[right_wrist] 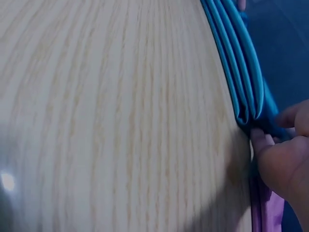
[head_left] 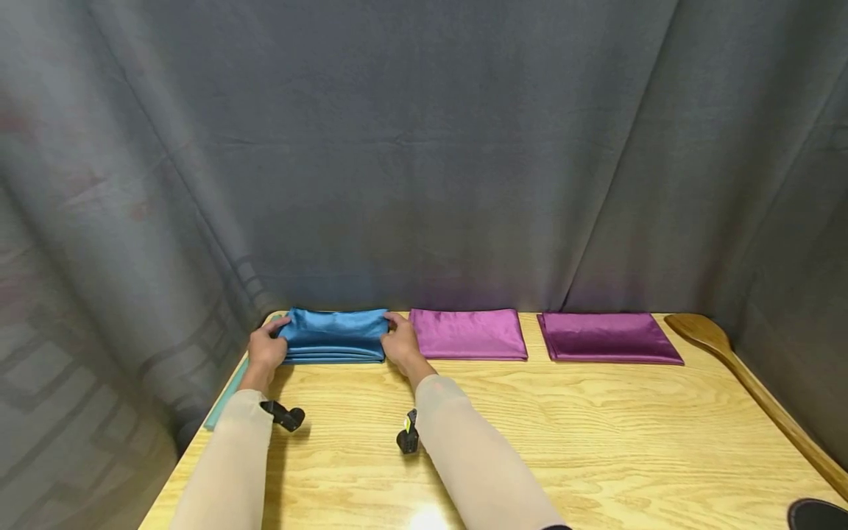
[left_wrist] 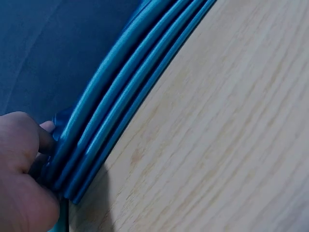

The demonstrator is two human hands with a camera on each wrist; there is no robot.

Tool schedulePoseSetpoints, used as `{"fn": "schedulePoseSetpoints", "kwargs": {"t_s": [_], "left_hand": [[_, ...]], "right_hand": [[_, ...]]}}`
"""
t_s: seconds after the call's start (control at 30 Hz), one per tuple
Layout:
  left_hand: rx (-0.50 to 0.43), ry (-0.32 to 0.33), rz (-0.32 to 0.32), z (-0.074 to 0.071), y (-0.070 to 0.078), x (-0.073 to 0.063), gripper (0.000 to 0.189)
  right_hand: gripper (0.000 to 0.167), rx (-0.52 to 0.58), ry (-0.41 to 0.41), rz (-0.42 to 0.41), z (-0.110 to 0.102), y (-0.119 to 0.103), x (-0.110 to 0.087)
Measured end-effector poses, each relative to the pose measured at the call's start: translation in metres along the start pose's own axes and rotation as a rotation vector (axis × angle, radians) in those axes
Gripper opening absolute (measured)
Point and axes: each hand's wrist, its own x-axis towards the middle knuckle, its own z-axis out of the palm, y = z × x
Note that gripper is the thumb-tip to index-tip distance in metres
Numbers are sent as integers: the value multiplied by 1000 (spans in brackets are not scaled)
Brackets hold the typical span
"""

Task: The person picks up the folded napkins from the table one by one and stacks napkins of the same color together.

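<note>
A blue satin cloth (head_left: pixel 334 337), folded into a thick rectangle, lies at the back left of the table. My left hand (head_left: pixel 267 349) holds its left end, and my right hand (head_left: pixel 400 343) holds its right end. Stacked folds of the blue cloth (left_wrist: pixel 104 104) run along its front edge in the left wrist view, where my left hand (left_wrist: pixel 24 169) has finger and thumb at the end of the layers. In the right wrist view the thumb of my right hand (right_wrist: pixel 285 159) presses at the corner of the folds, with a finger over the top.
A folded pink satin cloth (head_left: pixel 469 335) lies right beside my right hand, and a folded purple one (head_left: pixel 608 338) farther right. A long wooden paddle (head_left: pixel 748 375) runs along the right edge. A teal strip (head_left: pixel 227 394) lies along the left edge. Grey curtains (head_left: pixel 424 147) surround the wooden table (head_left: pixel 530 419).
</note>
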Motion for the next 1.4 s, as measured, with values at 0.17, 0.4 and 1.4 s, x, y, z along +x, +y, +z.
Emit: {"fn": "schedulePoseSetpoints", "kwargs": {"t_s": [0.17,0.4,1.4], "left_hand": [[70,69,20,3,5,-5,60],[-1,117,-13,1,23,-15,59],[-447,-289,136,159,88,-79,44]], "right_hand": [[55,12,25,-13,-1,-7,-1],[55,86,24,-34,-11,-19,-3],[51,183,78,6,-216,23,-27]]}}
